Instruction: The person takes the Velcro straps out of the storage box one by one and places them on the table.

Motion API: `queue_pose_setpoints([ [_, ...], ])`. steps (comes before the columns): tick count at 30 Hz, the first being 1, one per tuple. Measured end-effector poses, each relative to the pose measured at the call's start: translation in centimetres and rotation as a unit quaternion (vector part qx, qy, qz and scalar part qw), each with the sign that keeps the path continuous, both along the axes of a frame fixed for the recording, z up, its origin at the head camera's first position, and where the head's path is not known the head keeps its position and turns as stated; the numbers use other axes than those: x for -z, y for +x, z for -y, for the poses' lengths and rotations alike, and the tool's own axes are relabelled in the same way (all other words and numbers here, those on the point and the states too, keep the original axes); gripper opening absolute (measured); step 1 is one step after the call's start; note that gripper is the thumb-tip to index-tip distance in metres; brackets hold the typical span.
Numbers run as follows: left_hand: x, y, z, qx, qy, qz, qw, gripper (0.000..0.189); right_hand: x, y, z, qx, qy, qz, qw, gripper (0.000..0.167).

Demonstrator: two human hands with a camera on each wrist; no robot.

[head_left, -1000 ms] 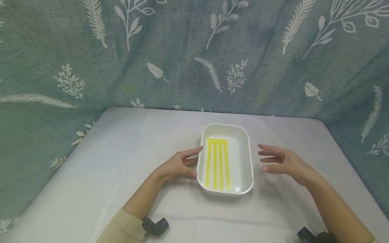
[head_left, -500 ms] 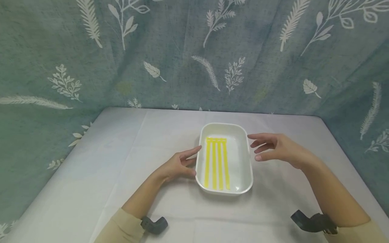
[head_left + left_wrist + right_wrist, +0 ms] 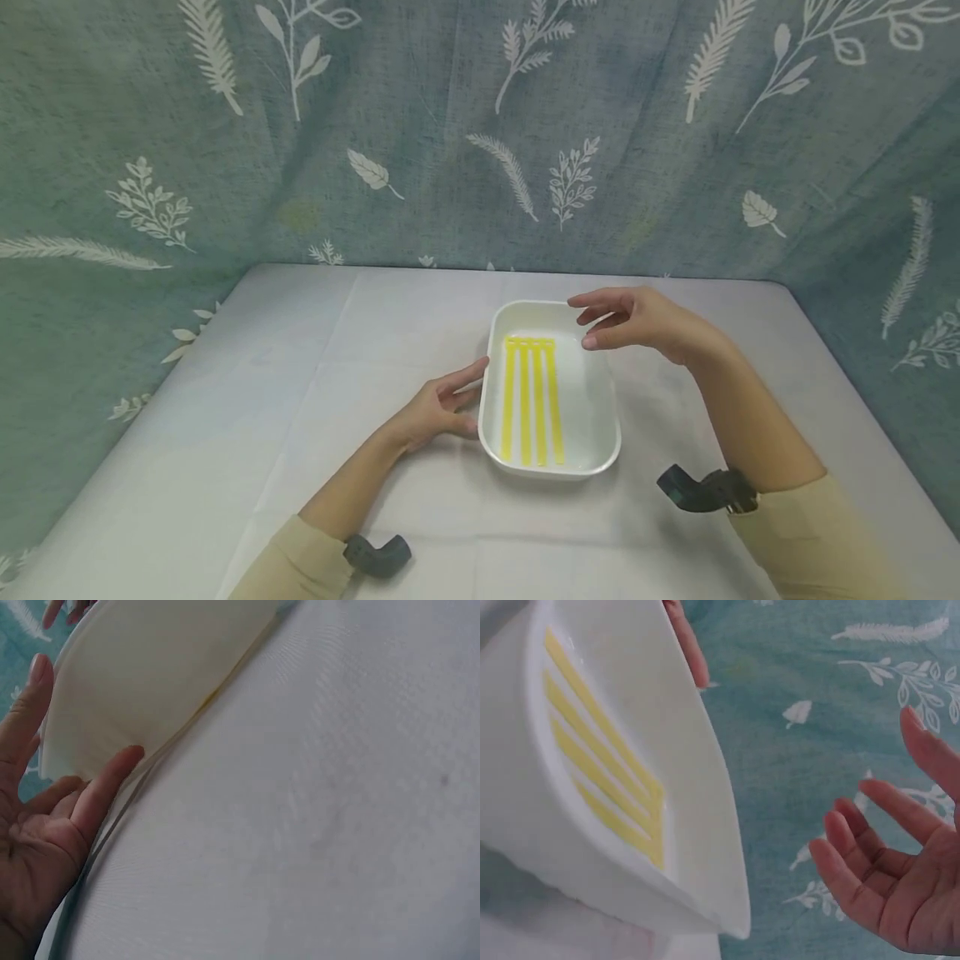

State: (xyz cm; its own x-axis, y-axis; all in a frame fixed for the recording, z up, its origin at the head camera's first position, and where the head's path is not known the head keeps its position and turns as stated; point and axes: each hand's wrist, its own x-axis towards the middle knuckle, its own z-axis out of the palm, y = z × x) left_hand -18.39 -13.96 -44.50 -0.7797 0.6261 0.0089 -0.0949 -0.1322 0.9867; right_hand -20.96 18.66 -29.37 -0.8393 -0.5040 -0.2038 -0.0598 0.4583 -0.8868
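A white rectangular tray [image 3: 588,417] with raised walls stands on the table, its long side running away from me. Inside, toward its left, lie several flat yellow strips [image 3: 537,400], side by side and linked at their far ends. My left hand [image 3: 435,410] is at the tray's left wall, index fingertip and thumb right at the rim; in the left wrist view the fingers are spread along the outer wall. Over the tray's far right corner hovers my right hand [image 3: 645,321], fingers loosely bent and apart with nothing between them, as the right wrist view also shows.
White cloth [image 3: 337,467] covers the table. A green-grey curtain [image 3: 420,100] with pale leaf prints hangs behind the far edge and along both sides. Dark wrist camera mounts [image 3: 378,557] stick out from the beige sleeves [image 3: 296,558].
My right hand has moved left and away from me, from beside the tray's right wall to over its far right corner. The left hand keeps its place at the left rim.
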Motion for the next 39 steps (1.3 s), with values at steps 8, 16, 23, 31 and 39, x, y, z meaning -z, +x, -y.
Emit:
queue_pose_setpoints([
  [8,0.1,0.2,-0.4,-0.022,-0.028,-0.031,0.9989,0.107,1.5,-2.1,2.2,0.011,-0.017,0.034,0.9992,0.061],
  [16,0.1,0.4,-0.7,-0.023,-0.035,-0.047,0.9981,0.114,3.2,-3.8,3.7,0.018,-0.052,0.086,0.9948,0.061],
  [23,0.2,0.4,-0.7,-0.015,-0.058,-0.052,0.9968,0.101,4.7,-5.4,5.2,0.025,-0.044,0.121,0.9913,0.058],
  [31,0.6,0.5,-0.5,0.003,-0.025,-0.032,0.9992,0.100,7.3,-6.7,6.9,0.017,-0.052,0.109,0.9926,0.055],
  [39,0.6,0.4,-1.0,0.006,-0.012,-0.021,0.9997,0.102,9.9,-7.1,7.8,0.025,0.040,0.016,0.9988,0.059],
])
